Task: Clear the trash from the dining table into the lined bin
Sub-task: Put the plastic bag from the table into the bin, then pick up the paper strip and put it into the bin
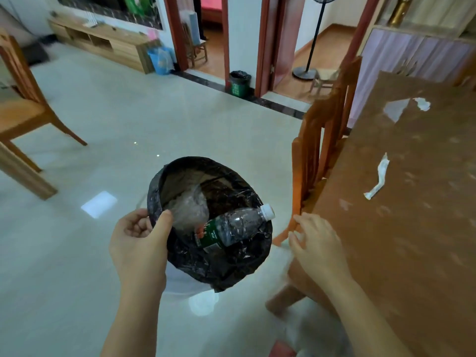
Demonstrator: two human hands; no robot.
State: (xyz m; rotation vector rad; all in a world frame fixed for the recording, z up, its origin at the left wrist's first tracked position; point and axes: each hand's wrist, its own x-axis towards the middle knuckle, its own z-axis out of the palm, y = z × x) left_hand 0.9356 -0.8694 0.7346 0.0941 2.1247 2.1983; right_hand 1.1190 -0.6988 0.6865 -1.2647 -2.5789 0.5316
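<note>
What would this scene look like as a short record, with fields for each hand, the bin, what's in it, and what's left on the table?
left hand: grips the rim of the lined bin
right hand: fingers relaxed, holds nothing, near the corner of the table
bin contents: plastic bottle, crumpled clear plastic
left on table: long white paper scrap; crumpled white scrap farther back

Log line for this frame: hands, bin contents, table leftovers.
left hand grips lined bin rim | right hand open, empty, at table edge | in bin: bottle, clear plastic | on table: near paper scrap, far paper scrap
</note>
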